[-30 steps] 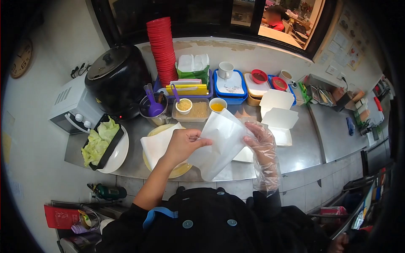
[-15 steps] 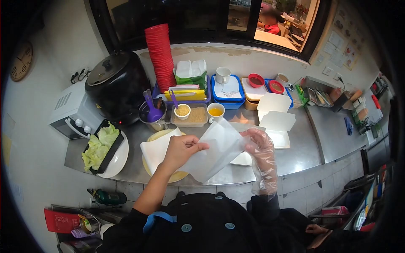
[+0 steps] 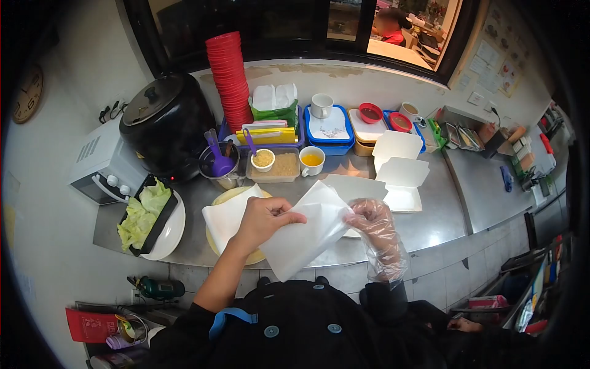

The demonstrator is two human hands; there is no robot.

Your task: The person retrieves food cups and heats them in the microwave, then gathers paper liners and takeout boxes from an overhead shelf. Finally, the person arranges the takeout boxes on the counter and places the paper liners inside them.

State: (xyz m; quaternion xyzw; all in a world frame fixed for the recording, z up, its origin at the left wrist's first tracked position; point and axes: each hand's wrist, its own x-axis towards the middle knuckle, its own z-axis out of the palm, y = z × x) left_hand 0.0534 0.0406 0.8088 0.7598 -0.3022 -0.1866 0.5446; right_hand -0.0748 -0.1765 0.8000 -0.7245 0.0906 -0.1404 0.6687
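A sheet of white paper [image 3: 310, 230] hangs between my hands above the steel counter's front edge. My bare left hand [image 3: 268, 220] pinches its left side. On its right edge, my right hand [image 3: 370, 224], in a clear plastic glove, grips the paper between thumb and fingers. Below and left of the sheet, more white paper [image 3: 226, 212] lies on a yellow plate [image 3: 253, 257]. An open white box [image 3: 402, 195] stands behind my right hand, and another open box [image 3: 353, 186] is partly hidden behind the held sheet.
Lettuce [image 3: 146, 215] fills a black tray on a white plate at the left. Farther back are a black cooker [image 3: 166, 126], stacked red bowls [image 3: 228, 80], a cup of yellow liquid [image 3: 312, 160] and a tub of crumbs [image 3: 284, 166]. Another person's hand [image 3: 465, 325] shows at lower right.
The paper's right side has been drawn lower and folded over, with my right hand now closed at its edge. The view has shifted slightly. The other person's hand has moved slightly at lower right.
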